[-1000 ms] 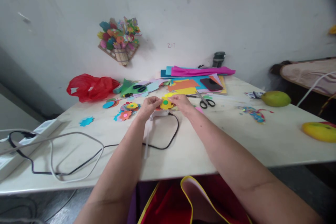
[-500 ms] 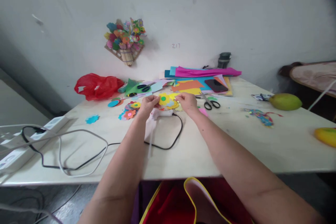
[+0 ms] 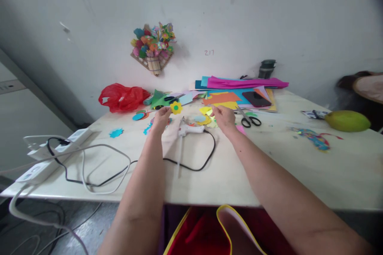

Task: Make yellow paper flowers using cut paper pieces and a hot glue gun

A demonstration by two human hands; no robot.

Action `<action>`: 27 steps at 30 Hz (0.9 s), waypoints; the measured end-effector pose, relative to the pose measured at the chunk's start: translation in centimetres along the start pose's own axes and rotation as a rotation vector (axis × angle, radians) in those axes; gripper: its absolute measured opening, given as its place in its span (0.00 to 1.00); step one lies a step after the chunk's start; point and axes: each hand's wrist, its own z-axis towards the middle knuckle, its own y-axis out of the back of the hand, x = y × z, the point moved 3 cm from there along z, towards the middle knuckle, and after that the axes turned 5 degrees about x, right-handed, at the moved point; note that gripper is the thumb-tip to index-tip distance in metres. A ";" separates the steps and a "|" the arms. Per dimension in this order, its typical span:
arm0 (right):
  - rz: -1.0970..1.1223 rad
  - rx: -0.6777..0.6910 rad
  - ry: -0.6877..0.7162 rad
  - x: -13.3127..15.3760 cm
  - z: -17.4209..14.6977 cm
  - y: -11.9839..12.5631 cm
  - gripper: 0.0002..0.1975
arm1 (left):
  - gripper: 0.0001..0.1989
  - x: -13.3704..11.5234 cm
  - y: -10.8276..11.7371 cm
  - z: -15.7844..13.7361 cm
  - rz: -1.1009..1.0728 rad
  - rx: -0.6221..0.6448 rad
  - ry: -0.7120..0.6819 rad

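Between the fingers of my left hand (image 3: 162, 118) is a yellow paper flower (image 3: 176, 107) with a green round centre, held up above the table. My right hand (image 3: 224, 118) is closed on a piece of yellow paper (image 3: 206, 110), its fingers pinched at the edge. Below and between the hands lies a white glue gun (image 3: 191, 129) with a clear glue stick (image 3: 180, 155) sticking out and a black cord. Yellow paper cut-outs (image 3: 204, 120) lie just behind the glue gun. Other coloured flowers (image 3: 147, 127) are partly hidden by my left hand.
Black-handled scissors (image 3: 250, 121) lie right of my right hand. Coloured sheets (image 3: 221, 98) and a phone (image 3: 256, 99) are at the back, a red plastic bag (image 3: 122, 98) back left. A power strip (image 3: 56, 155) with cords sits left; a green-yellow fruit (image 3: 347, 121) is right.
My hands have moved apart. The yellow flower has gone left with my left hand, away from the yellow paper in my right. The view has shifted slightly left.
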 end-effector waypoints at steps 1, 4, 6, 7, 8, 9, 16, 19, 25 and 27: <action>-0.015 -0.008 0.004 -0.1 0.0 0.0 0.20 | 0.13 0.2 0.6 0.2 0.098 -0.071 -0.022; -0.070 -0.025 0.012 -0.3 0.0 -0.1 0.18 | 0.06 0.4 2.5 0.7 0.411 -0.281 -0.139; -0.106 -0.023 0.017 -0.4 0.1 -0.3 0.16 | 0.07 0.6 3.5 0.7 0.518 -0.356 -0.147; -0.122 -0.019 0.021 -0.4 0.1 -0.3 0.15 | 0.08 0.7 4.1 0.7 0.543 -0.399 -0.112; -0.137 -0.014 0.023 -0.4 0.1 -0.4 0.14 | 0.08 0.9 4.5 0.5 0.557 -0.439 -0.065; -0.150 -0.009 0.026 -0.4 0.1 -0.4 0.14 | 0.08 1.1 4.9 0.4 0.564 -0.470 -0.013; -0.153 0.048 -0.001 -0.4 -0.1 -1.0 0.12 | 0.11 2.0 5.5 -0.2 0.674 -0.527 0.275; -0.080 0.076 0.009 -0.2 -0.2 -1.2 0.13 | 0.10 2.4 5.7 0.0 0.694 -0.507 0.335; 0.274 0.289 0.113 0.8 -0.5 -1.0 0.23 | 0.13 2.4 5.7 -0.4 0.727 -0.507 0.413; 0.425 0.449 0.117 1.3 -0.9 -1.0 0.26 | 0.14 1.8 5.6 -0.8 0.742 -0.545 0.372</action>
